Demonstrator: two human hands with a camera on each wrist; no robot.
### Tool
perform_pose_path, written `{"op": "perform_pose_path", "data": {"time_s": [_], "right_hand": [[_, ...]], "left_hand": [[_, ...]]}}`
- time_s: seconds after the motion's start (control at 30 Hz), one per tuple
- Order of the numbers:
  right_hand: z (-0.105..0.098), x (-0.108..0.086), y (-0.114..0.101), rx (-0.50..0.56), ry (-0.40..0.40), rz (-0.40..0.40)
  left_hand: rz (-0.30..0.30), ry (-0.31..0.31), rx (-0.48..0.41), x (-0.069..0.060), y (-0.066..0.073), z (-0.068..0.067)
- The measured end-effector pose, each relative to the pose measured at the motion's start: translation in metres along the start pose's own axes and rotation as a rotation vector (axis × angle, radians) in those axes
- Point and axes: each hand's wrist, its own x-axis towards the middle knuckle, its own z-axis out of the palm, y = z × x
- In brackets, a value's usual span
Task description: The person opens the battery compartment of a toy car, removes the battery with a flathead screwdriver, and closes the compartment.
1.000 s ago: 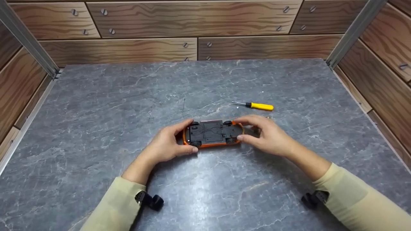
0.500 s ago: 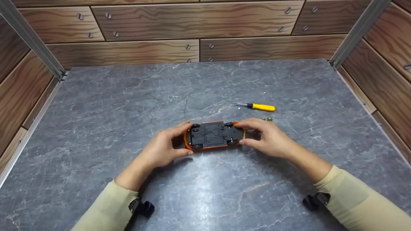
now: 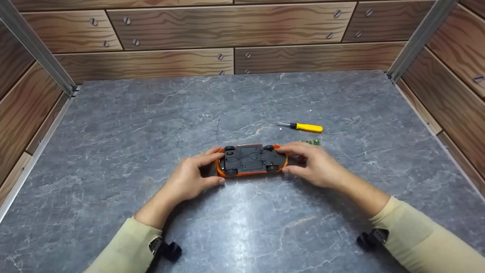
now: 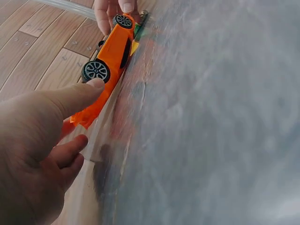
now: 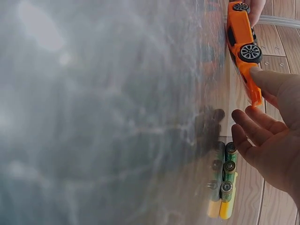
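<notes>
An orange toy car [image 3: 250, 159] lies upside down on the table, its black underside and wheels facing up in the head view. My left hand [image 3: 189, 176] holds its left end, thumb on the near side and fingers on the far side. At the other end, my right hand [image 3: 318, 163] grips the car the same way. The left wrist view shows the thumb against the orange body [image 4: 105, 65] just behind a wheel. In the right wrist view the thumb touches the car [image 5: 246, 51] beside a wheel, while the other fingers are spread below it.
Behind my right hand lie several green batteries [image 3: 312, 142], also visible in the right wrist view. Farther back is a yellow-handled screwdriver [image 3: 308, 127], with a tiny pale bit [image 3: 280, 129] near its shaft. Wood-patterned walls [image 3: 182, 28] enclose the grey marbled table [image 3: 151, 102].
My left hand has drawn slightly leftward, with less of its fingers over the car's end. The batteries behind my right hand have come into view. The car stays nearly in place.
</notes>
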Motion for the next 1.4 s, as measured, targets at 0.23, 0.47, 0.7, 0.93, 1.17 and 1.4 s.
{"op": "perform_pose_path", "data": {"time_s": [0.23,0.47,0.7,0.93,1.17,1.4], "right_hand": [[0.000,0.000,0.002,0.008,-0.009,0.027],[0.000,0.000,0.002,0.014,-0.006,0.041],[0.003,0.002,0.003,0.044,-0.004,0.037],[0.004,0.003,0.003,0.025,0.002,0.053],[0.005,0.003,0.003,0.005,0.023,0.045],[-0.002,0.002,0.002,0.141,0.047,0.053]], "left_hand": [[-0.006,0.011,-0.004,0.004,-0.002,0.002],[-0.042,0.027,-0.014,0.006,-0.002,0.005],[-0.056,0.039,-0.011,0.006,-0.005,0.007],[-0.063,0.039,-0.011,0.007,-0.006,0.007],[-0.050,0.036,0.008,0.008,-0.005,0.005],[0.006,0.046,-0.125,0.008,-0.001,-0.005]]}}
